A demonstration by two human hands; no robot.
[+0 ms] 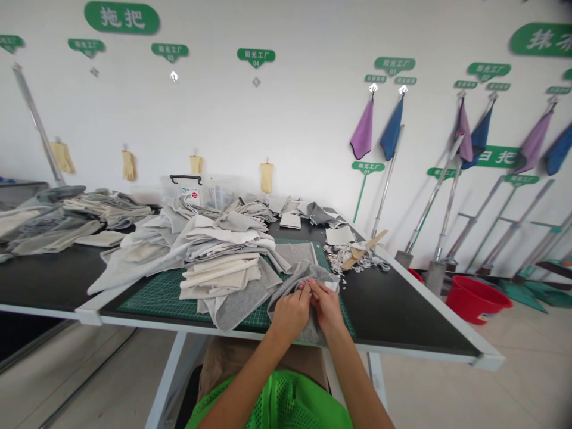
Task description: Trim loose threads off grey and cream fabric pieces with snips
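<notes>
My left hand and my right hand meet at the front of the table, fingers pinched together on a piece of grey fabric. The fabric lies bunched around both hands, and part of it droops at the table's front edge. Whether a smaller thing is between the fingertips cannot be made out. Just left of my hands rises a stack of folded cream and grey fabric pieces. Beneath it all is a green cutting mat. A flat grey piece of cloth lies behind my hands.
Scraps and shreds with a cardboard strip lie at the right on the black table. More fabric heaps cover the left side. A clear lidded box stands at the back. A red bucket is on the floor.
</notes>
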